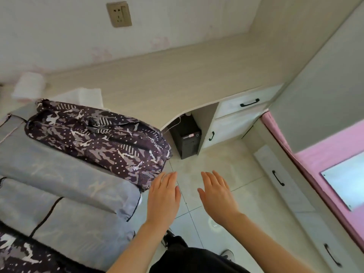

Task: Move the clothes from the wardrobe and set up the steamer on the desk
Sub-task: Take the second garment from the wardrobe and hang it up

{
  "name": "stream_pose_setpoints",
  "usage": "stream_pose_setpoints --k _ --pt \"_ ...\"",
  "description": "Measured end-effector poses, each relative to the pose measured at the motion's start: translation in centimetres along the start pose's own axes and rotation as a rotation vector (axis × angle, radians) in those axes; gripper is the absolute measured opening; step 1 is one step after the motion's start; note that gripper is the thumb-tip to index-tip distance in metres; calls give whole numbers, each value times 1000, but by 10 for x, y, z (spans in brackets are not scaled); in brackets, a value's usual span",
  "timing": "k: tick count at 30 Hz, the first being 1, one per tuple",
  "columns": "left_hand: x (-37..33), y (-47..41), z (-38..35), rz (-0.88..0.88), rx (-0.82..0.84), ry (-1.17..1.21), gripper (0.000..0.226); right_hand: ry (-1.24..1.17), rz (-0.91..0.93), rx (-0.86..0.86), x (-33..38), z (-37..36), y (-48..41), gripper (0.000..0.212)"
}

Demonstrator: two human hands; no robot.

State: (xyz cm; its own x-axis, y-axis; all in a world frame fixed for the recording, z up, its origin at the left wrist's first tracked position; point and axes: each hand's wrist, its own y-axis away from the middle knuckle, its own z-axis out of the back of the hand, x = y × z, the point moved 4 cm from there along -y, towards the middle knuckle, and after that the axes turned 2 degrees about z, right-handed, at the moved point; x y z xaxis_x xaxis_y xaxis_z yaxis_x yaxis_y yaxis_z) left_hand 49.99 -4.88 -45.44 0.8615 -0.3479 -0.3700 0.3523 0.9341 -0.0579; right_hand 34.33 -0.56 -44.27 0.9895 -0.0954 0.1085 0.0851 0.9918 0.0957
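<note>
Pale wood-grain table [177, 75] runs across the upper middle of the frame and is bare along most of its length; only a white roll [29, 85] and a folded white cloth [86, 96] sit at its left end. No steamer shows anywhere, and no clothes lie on the table, so setting up looks not yet begun. Whether any garment is out of the wardrobe I cannot tell: no open wardrobe is in view, and the tall pale panel [325, 75] at the right may be its side.

Left hand [163, 198] and right hand [216, 196] hover side by side at lower centre over the tiled floor [226, 164], palms down, fingers spread flat, holding nothing. They are apart from each other, and the left one is just beside the edge of a purple camouflage quilt [98, 134] lying on the grey bed [59, 184] at the left.

By this view the task seems near its start: clothes remain to be fetched, and the steamer has to be brought and placed on the table. A wall socket [119, 14] at upper left sits above it
</note>
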Motion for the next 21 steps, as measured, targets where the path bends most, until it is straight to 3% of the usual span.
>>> stream_pose_setpoints --k 21 --pt "-349 47 -137 -420 248 40 40 -145 -524 -29 -307 15 235 56"
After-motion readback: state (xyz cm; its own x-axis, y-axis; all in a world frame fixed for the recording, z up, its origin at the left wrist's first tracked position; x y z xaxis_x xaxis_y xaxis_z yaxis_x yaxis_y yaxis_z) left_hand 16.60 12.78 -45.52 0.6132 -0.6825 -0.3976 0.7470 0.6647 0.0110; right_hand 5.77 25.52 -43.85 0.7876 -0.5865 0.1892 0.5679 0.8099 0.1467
